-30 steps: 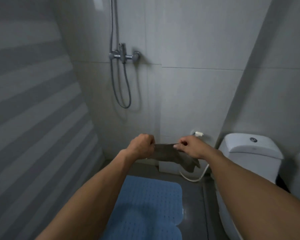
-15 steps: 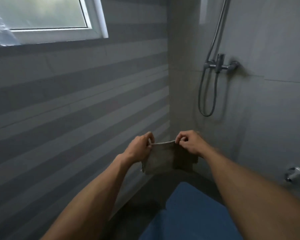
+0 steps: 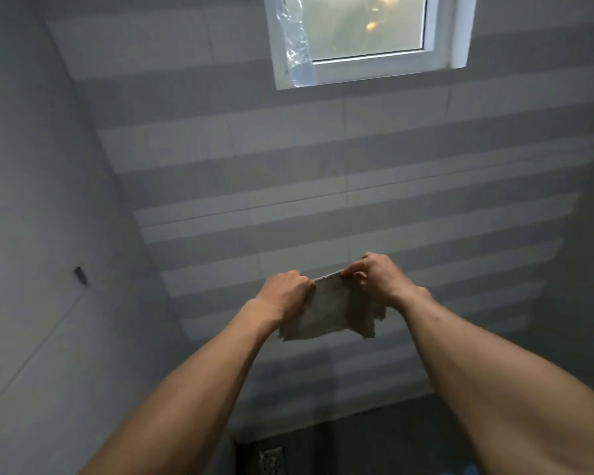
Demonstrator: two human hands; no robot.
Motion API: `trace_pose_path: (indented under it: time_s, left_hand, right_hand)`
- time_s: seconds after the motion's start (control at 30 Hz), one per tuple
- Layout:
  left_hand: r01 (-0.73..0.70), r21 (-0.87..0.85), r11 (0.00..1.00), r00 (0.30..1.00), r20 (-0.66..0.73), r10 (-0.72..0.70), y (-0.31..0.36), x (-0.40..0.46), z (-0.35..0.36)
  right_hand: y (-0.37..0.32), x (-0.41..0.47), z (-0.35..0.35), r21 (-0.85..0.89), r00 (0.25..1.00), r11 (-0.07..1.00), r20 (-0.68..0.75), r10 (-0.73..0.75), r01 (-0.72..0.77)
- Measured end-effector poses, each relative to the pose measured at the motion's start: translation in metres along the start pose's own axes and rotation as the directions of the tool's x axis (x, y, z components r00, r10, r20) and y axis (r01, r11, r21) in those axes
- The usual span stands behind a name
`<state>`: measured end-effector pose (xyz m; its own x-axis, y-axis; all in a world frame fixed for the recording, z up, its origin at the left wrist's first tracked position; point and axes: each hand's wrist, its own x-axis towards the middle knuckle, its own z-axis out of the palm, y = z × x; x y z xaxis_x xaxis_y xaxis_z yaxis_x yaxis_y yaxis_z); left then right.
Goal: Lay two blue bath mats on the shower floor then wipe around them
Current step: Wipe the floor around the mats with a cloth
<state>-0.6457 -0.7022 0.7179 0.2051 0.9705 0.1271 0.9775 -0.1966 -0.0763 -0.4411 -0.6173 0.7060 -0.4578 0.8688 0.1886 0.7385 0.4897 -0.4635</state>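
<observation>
I hold a grey rag (image 3: 330, 311) up in front of the striped wall (image 3: 323, 173), both arms stretched out. My left hand (image 3: 285, 296) pinches its top corner at 9 o'clock, my right hand (image 3: 374, 277) pinches the other at 3, and the cloth hangs slack between them. The window (image 3: 367, 32) sits at 12 o'clock. A floor drain (image 3: 271, 459) shows at 6. A sliver of blue mat (image 3: 468, 470) peeks in at 5.

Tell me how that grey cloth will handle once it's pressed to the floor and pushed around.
The cloth is probably floppy: pinched along its top edge by the left hand and right hand, it sags below. It seems light, held by fingertips alone. Its ragged lower edge suggests that it may bunch when pushed.
</observation>
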Motion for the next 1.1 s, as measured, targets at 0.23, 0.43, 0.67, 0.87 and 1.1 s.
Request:
trace_pose_path:
  time_s: [0.23,0.43,0.67,0.87,1.1]
  left_hand:
    - [0.283,0.065,0.957,0.958,0.028,-0.285,-0.085,-0.058,-0.021]
    - [0.476,0.226,0.850,0.873,-0.006,-0.488,-0.137,-0.112,-0.045]
    - [0.688,0.372,0.624,0.700,-0.110,-0.706,-0.161,-0.152,-0.067]
    - [0.797,0.394,0.459,0.564,-0.210,-0.799,-0.167,-0.169,-0.076]
    - [0.753,0.516,0.408,0.548,-0.147,-0.824,-0.172,-0.168,-0.066]
  right_hand:
    - [-0.100,0.073,0.047,0.006,0.936,0.942,0.108,-0.335,0.337]
    - [-0.191,0.108,0.070,0.043,0.793,0.815,0.204,-0.574,0.578]
    - [-0.273,0.129,0.087,0.130,0.660,0.685,0.193,-0.726,0.716]
    - [-0.324,0.141,0.102,0.088,0.586,0.599,0.138,-0.799,0.796]
    - [-0.358,0.130,0.150,0.073,0.642,0.666,0.206,-0.738,0.742]
